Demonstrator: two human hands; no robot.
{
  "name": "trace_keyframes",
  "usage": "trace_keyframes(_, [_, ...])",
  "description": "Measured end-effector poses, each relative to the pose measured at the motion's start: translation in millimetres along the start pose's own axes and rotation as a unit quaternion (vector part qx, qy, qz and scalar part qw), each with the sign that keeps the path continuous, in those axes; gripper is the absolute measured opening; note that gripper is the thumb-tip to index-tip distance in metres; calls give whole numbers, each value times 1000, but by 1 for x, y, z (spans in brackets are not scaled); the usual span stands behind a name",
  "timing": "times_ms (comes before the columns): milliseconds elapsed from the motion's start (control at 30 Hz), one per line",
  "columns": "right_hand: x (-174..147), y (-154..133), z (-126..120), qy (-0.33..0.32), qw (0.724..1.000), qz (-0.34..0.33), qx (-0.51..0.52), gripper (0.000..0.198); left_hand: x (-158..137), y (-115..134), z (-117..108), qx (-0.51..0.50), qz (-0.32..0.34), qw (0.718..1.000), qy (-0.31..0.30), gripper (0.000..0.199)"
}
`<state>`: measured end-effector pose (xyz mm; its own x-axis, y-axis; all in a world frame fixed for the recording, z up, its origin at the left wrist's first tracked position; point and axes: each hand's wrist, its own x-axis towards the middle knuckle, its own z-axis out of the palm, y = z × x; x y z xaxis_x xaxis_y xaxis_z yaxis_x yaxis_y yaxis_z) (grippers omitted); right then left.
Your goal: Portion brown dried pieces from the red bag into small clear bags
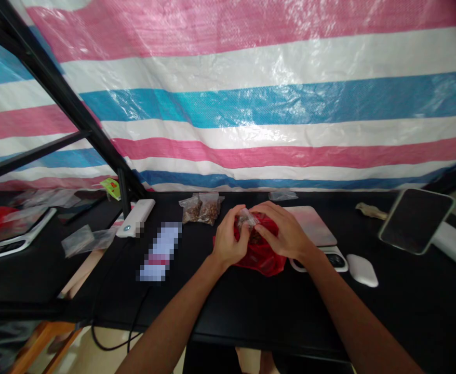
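left hand: the bare left hand (230, 239), at the centre of the frame, is part-curled, thumb and fingers pinching the small clear plastic bag (246, 218).
right hand: the bare right hand (282, 228), just right of centre, arches over with bent fingers, its thumb and fingertips also gripping that bag; how tightly, i cannot tell.
clear bag: at the centre of the frame, between the two hands, above the crumpled red plastic bag (265, 262), where some brown contents show.
scale: the flat pale scale with a square platter (314, 226) lies right of centre, just beside the red bag; the right wrist crosses its near left part.
right side: the rounded white case (362, 270) sits near the scale; the dark-screened phone (417, 221) leans farther right.
left side: two clear bags of brown pellets (202, 208) lie left of the hands, near the far edge; the white oblong power bank (136, 218) is farther left.
edges: the black worktop (259, 317) meets the striped tarpaulin (259, 111) at the back; its near edge runs along the bottom of the frame.
open room: plain black surface shows between the forearms, from the red bag to the near edge.
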<state>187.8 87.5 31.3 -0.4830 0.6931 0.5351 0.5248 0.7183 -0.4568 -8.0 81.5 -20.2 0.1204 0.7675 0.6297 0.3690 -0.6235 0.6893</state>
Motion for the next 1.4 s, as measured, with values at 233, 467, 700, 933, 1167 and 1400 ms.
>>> trace_keyframes(233, [1,-6,7,26,997,-35,-65,21,1,-5,-12,-33,-13,999,-26,39])
trace_keyframes(467, [3,1,10,95,985,-93,-112,15,3,1,-14,-33,5,996,-88,36])
trace_keyframes(700, [1,17,-4,41,959,-160,-230,12,3,-3,-7,-48,-60,993,-84,33])
trace_keyframes(933, [-12,19,-5,27,963,-132,-234,13,3,-1,0,-126,-96,985,-66,34])
trace_keyframes(1167, [-14,19,-9,41,968,-118,-219,22,11,6,-12,-161,-76,976,-121,42])
trace_keyframes(1400, [-16,10,2,60,975,-95,-190,28,9,1,-2,-108,-27,988,-104,26])
